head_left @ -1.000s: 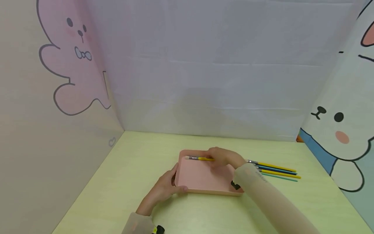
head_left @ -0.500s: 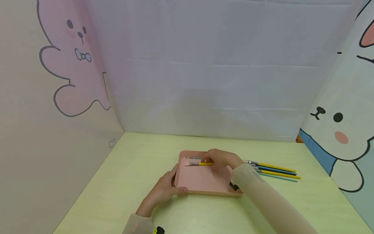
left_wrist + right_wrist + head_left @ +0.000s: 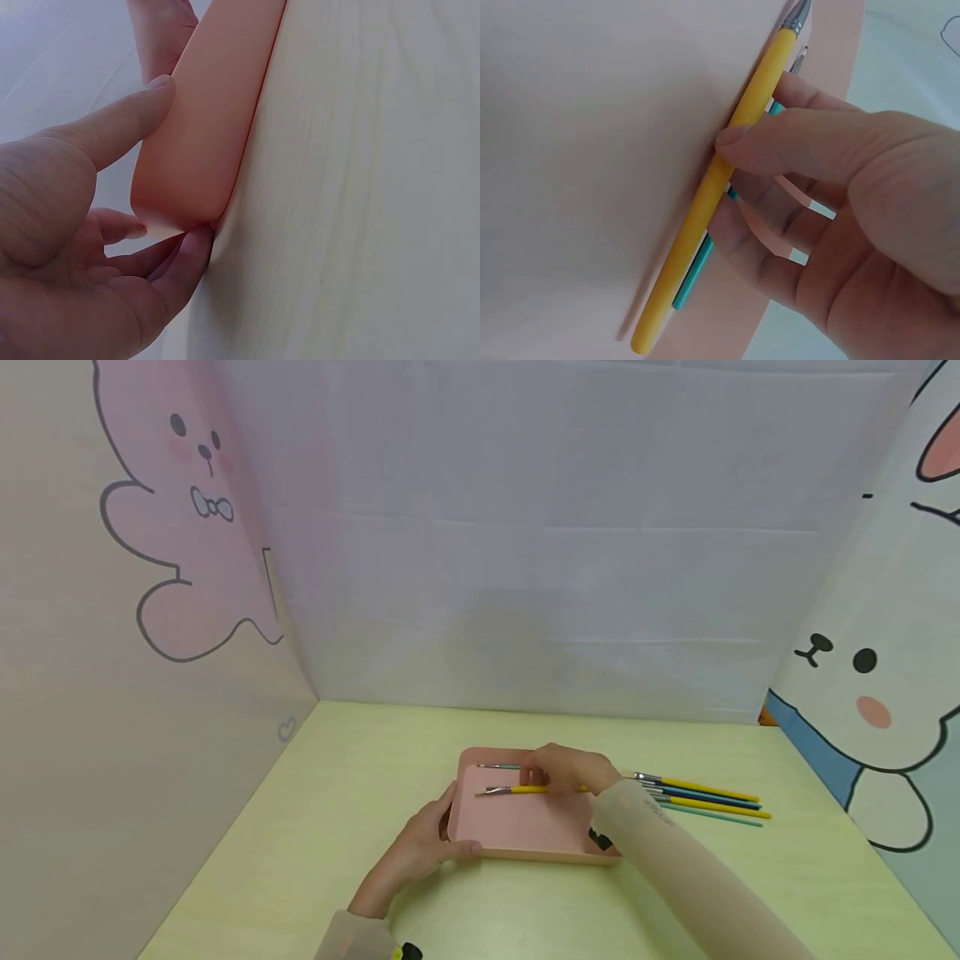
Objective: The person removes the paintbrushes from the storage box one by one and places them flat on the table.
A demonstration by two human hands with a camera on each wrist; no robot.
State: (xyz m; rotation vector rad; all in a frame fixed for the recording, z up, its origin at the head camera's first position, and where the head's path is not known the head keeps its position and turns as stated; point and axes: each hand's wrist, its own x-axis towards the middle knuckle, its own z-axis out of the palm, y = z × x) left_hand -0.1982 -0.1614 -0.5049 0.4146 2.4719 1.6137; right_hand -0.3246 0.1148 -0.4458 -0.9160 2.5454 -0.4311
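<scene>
My right hand (image 3: 566,768) pinches a yellow paintbrush (image 3: 705,199) between thumb and fingers, low over the floor of a pink tray (image 3: 536,855). The brush's bristles point left in the head view, and its handle end shows past my hand. A thin teal paintbrush (image 3: 694,271) lies in the tray along the far wall, partly hidden by my fingers. My left hand (image 3: 420,835) grips the tray's near left corner. In the left wrist view, the thumb lies on the tray's side wall (image 3: 210,97) and the other fingers reach round the corner.
Several paintbrushes (image 3: 712,789) with yellow, blue and teal handles lie side by side on the pale table (image 3: 300,860), right of the tray. A white sheet (image 3: 487,610) stands behind the table. Side panels with cartoon animals border it left and right.
My right hand has shifted the yellow paintbrush from the tray's far wall toward me. The teal paintbrush behind it has come into view. My left hand keeps its place on the tray.
</scene>
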